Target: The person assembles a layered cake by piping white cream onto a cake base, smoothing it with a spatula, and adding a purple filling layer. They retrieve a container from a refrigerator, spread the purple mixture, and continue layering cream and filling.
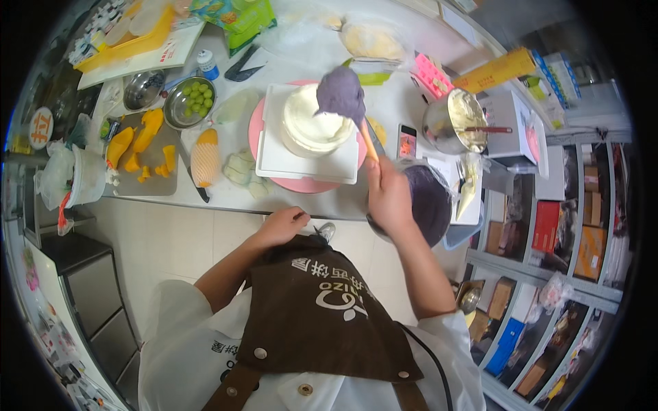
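Observation:
My right hand (389,192) grips the orange handle of a spatula (368,138). A thick mass of purple paste (340,94) covers its head, held over a round cake coated in white cream (303,133). The cake stands on a white square board (308,169) on a pink turntable (255,120). Under my right forearm, a metal bowl of purple paste (429,205) sits at the table's front edge. My left hand (284,225) hangs by the table edge in front of my apron, fingers curled; whether it holds anything is unclear.
Cut mango (149,128) lies on a grey board, beside a knife (198,187) and a netted mango (205,159). Behind are a bowl of green grapes (198,100) and a bowl of blueberries (144,90). A phone (407,141), cream pot (465,120) and piping bag (467,192) lie right.

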Demonstrator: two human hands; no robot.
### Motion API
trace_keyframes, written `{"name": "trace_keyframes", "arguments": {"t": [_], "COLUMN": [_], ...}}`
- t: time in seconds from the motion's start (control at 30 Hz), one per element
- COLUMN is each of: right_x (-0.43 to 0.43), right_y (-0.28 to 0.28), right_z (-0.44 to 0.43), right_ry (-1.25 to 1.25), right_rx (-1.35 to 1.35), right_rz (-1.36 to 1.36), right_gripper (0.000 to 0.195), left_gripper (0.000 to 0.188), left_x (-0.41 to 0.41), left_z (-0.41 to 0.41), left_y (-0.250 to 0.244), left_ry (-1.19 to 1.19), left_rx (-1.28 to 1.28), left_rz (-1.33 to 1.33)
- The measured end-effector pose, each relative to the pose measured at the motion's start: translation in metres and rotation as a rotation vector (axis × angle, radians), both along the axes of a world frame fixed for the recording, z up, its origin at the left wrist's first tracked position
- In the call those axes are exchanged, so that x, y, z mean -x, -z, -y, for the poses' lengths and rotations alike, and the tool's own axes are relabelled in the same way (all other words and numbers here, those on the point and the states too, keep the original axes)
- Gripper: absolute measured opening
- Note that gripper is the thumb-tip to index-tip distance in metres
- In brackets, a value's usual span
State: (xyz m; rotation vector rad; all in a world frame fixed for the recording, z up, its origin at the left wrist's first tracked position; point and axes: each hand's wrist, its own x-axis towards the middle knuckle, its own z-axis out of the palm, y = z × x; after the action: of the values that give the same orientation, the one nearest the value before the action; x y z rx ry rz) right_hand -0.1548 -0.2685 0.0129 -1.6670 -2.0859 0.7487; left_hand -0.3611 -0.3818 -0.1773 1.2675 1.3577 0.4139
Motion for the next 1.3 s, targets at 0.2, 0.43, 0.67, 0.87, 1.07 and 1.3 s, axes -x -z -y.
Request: {"name": "trace_keyframes", "arguments": {"t": [0.2, 0.43, 0.67, 0.87, 1.07, 1.3], "right_x": [0.005, 0.007, 0.013, 0.013, 0.018, 0.018], "right_y": [-0.03, 0.006, -0.019, -0.005, -0.02, -0.018], "right_z": [0.008, 0.007, 0.008, 0.013, 0.012, 0.016], "right_ry": [0.067, 0.024, 0.075, 0.061, 0.085, 0.071], "right_rx": [-0.021, 0.017, 0.006, 0.102, 0.155, 0.132], "right_rz": [-0.154, 0.042, -0.118, 0.047, -0.039, -0.18], "right_gripper": [0.033, 0.03, 0.035, 0.035, 0.036, 0.037], "left_gripper": [0.037, 0.039, 0.037, 0.035, 0.036, 0.035], "left_x": [0.005, 0.015, 0.034, 0.046, 0.053, 0.057], "left_z": [0.006, 0.008, 0.007, 0.007, 0.001, 0.0], "left_y": [-0.003, 0.003, 0.01, 0.01, 0.017, 0.033], "left_ry": [0.014, 0.043, -0.004, 0.018, -0.019, -0.06], "left_rx": [0.062, 0.026, 0.006, 0.014, 0.031, 0.02], "left_rz": [-0.011, 0.0, -0.011, 0.023, 0.041, 0.136]}}
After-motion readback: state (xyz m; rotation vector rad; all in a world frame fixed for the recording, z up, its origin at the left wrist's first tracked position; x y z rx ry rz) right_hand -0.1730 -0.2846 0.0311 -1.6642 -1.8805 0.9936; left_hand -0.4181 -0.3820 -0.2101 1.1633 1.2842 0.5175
